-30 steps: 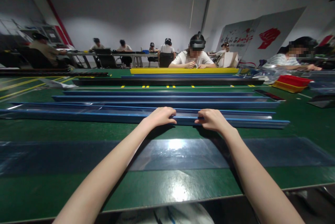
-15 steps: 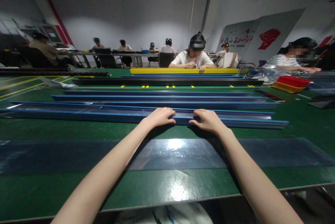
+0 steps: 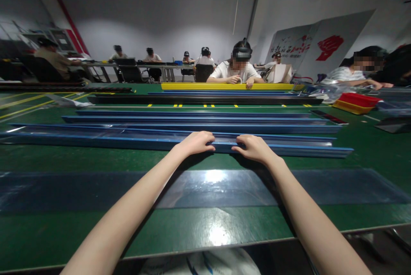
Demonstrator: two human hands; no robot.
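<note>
A long blue channel strip (image 3: 308, 150) lies crosswise on the green table, with clear film showing inside it toward the left. My left hand (image 3: 197, 141) is closed on its near wall, fingers curled over the edge and thumb on the front face. A short way to the right, my right hand (image 3: 252, 145) grips the same wall in the same way. The fingertips of both hands are partly hidden inside the channel. Between my forearms and the strip, a flat clear plastic sheet (image 3: 218, 189) lies along the table.
Behind the held strip lie more blue channel strips (image 3: 192, 120) and a black strip (image 3: 205, 100). Across the table a person (image 3: 236, 69) handles a yellow strip (image 3: 192, 86). A red bin (image 3: 356, 101) stands at right, near a dark flat device (image 3: 329, 116). The table's near edge (image 3: 180, 252) crosses below.
Both hands keep the same grip on the blue channel strip, almost still. The view has shifted very slightly. Across the table, the person's hands have moved a little.
</note>
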